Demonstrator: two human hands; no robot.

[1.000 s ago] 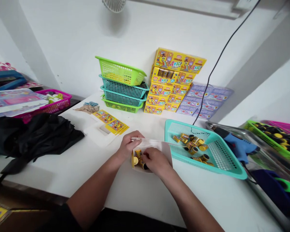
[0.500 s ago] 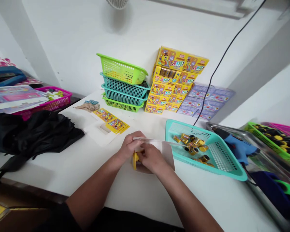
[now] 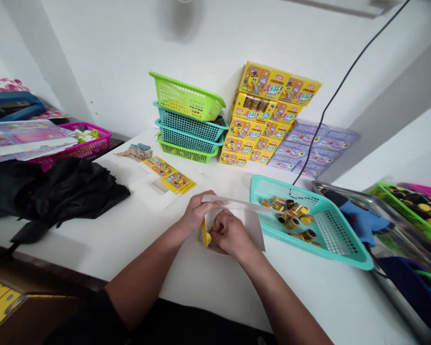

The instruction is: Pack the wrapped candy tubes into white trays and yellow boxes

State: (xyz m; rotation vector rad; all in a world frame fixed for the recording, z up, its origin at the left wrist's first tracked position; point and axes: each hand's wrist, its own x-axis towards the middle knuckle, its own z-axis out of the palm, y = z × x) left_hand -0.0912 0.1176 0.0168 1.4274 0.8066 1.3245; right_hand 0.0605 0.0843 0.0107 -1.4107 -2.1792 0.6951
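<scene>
A white table (image 3: 147, 254) ran out from a white wall. Near 6 o'clock in the head view, the left hand (image 3: 196, 213) clenched the top edge of a white paper sleeve (image 3: 249, 225), its long axis lying roughly level and pointing toward 3 o'clock. The right hand (image 3: 230, 235) curled against the sleeve (whether it clasped anything was hidden), and a yellow strip (image 3: 204, 233) stood almost upright between the hands. At 2 o'clock, a teal plastic mesh basket (image 3: 319, 255) held small yellow-and-black cylinders (image 3: 290, 215). Beyond it, a blue glue gun (image 3: 359, 218) lay on a steel tray (image 3: 345, 194). At 12 o'clock, stacked green and teal baskets (image 3: 188, 127) stood beside printed yellow boxes (image 3: 269, 115).
</scene>
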